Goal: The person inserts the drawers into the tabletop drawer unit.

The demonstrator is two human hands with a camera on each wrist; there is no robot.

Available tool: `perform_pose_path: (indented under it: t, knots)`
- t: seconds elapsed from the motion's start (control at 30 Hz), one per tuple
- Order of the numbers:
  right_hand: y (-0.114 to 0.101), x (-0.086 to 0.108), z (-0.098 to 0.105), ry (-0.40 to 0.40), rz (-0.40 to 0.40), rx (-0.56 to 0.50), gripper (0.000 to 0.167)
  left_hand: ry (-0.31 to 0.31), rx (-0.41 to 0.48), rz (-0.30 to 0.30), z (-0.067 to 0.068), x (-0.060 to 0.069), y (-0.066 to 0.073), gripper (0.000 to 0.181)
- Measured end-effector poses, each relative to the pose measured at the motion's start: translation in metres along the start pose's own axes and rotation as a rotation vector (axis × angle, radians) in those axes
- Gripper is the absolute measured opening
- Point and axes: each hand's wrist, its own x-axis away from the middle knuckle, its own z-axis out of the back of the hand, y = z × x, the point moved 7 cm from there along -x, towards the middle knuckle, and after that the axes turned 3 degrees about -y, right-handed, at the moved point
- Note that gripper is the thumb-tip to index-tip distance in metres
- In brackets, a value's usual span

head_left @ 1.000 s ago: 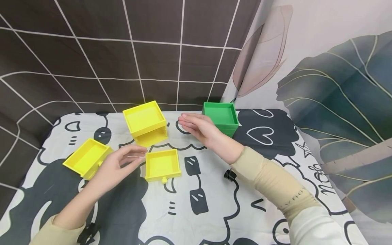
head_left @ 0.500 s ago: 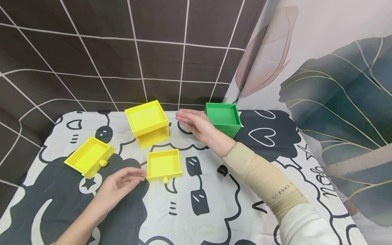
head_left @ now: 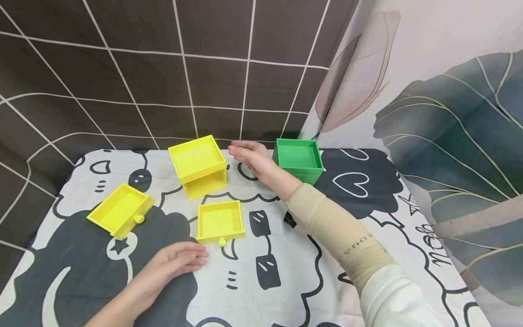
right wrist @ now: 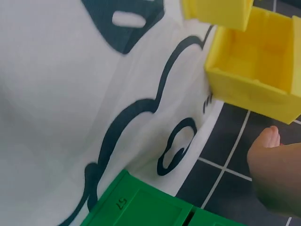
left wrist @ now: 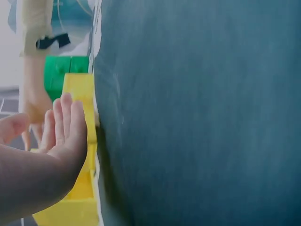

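My left hand [head_left: 173, 265] hovers in front of a small yellow drawer [head_left: 220, 220] with a round knob, its fingers nearly straight and holding nothing. My right hand [head_left: 257, 161] is beside the right side of a yellow cabinet [head_left: 197, 160], fingers extended together and holding nothing. That cabinet has a shallow tray-like top and a hollow compartment below. In the right wrist view a little space shows between the hand [right wrist: 277, 167] and the yellow cabinet [right wrist: 258, 94]. A second yellow drawer [head_left: 118, 210] lies turned at an angle on the left.
A green box [head_left: 300, 156] with a recessed top stands to the right, just behind my right wrist. A patterned black-and-white cloth [head_left: 229, 295] covers the table. A dark gridded curtain [head_left: 216, 86] hangs close behind the boxes.
My left hand has drawn back toward me and slightly right, uncovering the left drawer's knob. My right hand has shifted left, closer to the yellow cabinet. The boxes and drawers stay put.
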Motion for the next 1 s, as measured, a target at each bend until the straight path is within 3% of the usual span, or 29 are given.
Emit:
perform_pose_path:
  t: [0.17, 0.4, 0.57, 0.7, 0.83, 1.0]
  knots:
    - [-0.002, -0.009, -0.003, 0.004, 0.048, 0.119, 0.046, -0.101, 0.05, 0.003, -0.011, -0.005, -0.007, 0.05]
    - [-0.004, -0.016, -0.009, -0.038, 0.065, 0.124, 0.046, -0.152, 0.123, 0.032, -0.019, -0.013, -0.006, 0.059]
    - [-0.003, -0.024, -0.016, -0.08, 0.088, 0.114, 0.048, -0.146, 0.28, 0.046, -0.023, -0.019, -0.008, 0.056]
    - [-0.001, -0.028, -0.019, -0.101, 0.105, 0.15, 0.049, -0.133, 0.428, 0.043, -0.03, -0.025, -0.009, 0.032]
    - [-0.001, -0.031, -0.023, -0.121, 0.127, 0.166, 0.051, -0.072, 0.485, 0.065, -0.037, -0.033, -0.01, 0.017]
    - [-0.002, -0.033, -0.028, -0.129, 0.122, 0.182, 0.052, 0.011, 0.505, 0.1, -0.044, -0.038, -0.01, 0.025]
